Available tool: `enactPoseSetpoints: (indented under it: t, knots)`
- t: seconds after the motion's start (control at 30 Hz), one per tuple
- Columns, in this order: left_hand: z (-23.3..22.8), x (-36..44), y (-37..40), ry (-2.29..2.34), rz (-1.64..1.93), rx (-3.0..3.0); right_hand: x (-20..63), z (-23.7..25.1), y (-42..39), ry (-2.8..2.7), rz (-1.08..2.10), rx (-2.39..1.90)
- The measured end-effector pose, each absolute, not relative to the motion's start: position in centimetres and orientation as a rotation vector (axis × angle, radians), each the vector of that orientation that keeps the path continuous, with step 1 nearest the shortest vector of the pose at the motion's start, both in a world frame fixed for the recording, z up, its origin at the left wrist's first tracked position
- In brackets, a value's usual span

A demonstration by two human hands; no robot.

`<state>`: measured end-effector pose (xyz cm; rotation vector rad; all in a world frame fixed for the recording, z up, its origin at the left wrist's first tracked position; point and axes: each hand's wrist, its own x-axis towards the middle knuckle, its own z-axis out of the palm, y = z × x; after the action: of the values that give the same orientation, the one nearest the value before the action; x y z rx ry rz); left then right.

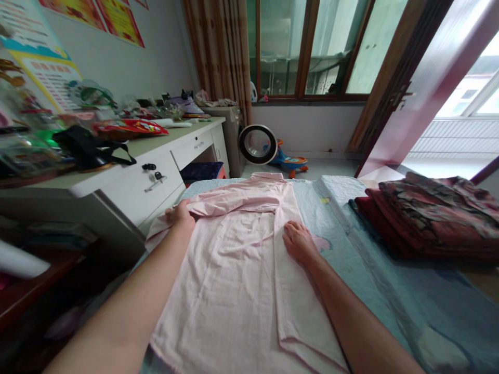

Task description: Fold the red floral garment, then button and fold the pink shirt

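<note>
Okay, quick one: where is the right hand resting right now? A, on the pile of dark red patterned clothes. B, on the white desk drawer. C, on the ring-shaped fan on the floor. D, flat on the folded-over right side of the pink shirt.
D: the right hand lies flat on the folded right panel of the pink shirt, while the left hand grips its sleeve fold.

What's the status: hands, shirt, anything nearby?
Left hand grips a fold of the pink shirt. Right hand flat on it. Folded dark clothes lie apart, right.
</note>
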<state>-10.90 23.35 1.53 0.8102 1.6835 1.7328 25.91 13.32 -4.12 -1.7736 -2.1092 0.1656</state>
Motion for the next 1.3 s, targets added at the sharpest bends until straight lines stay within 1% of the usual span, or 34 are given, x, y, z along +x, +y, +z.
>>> enactPoseSetpoints:
  t: [0.07, 0.1, 0.17, 0.23, 0.3, 0.4, 0.5, 0.8, 1.0, 1.1, 1.23, 1.3]
  knots:
    - [1.2, -9.7, 22.2, 2.053, 1.754, 0.750, 25.9, -4.2, 13.4, -2.103, 0.165, -1.771]
    - [1.0, -9.0, 21.5, 2.267, 1.731, 0.810, 26.0, -4.3, 13.4, -2.099, 0.163, -1.768]
    - [0.5, -7.3, 20.1, 2.388, 1.681, 1.380, 26.0, -4.3, 13.4, -2.100, 0.160, -1.761]
    - [0.0, -6.0, 19.3, 2.252, 1.464, 2.010, 26.0, -4.4, 13.4, -2.104, 0.157, -1.758]
    - [-0.6, -5.4, 19.3, 2.017, 1.088, 2.449, 26.0, -4.4, 13.4, -2.104, 0.157, -1.763]
    - [-1.4, -5.6, 20.7, 1.828, 0.554, 2.645, 26.0, -4.3, 13.4, -2.098, 0.161, -1.770]
    - [-2.0, -6.7, 22.4, 1.888, 0.327, 2.627, 26.0, -4.3, 13.4, -2.091, 0.166, -1.776]
    - [-1.3, -7.5, 24.7, 2.002, 0.209, 2.707, 25.8, -4.2, 13.3, -2.063, 0.157, -1.772]
    - [-0.9, -7.1, 26.0, 1.996, 0.303, 2.792, 25.9, -4.1, 13.2, -2.050, 0.164, -1.764]
    - [-0.3, -6.6, 25.8, 1.872, 0.342, 2.892, 25.9, -4.0, 13.3, -2.049, 0.172, -1.765]
    - [-0.5, -5.6, 25.4, 1.569, 0.239, 2.966, 25.8, -4.0, 13.3, -2.050, 0.173, -1.773]
    - [-1.1, -5.0, 25.5, 1.541, 0.195, 2.947, 25.8, -4.1, 13.3, -2.050, 0.173, -1.767]
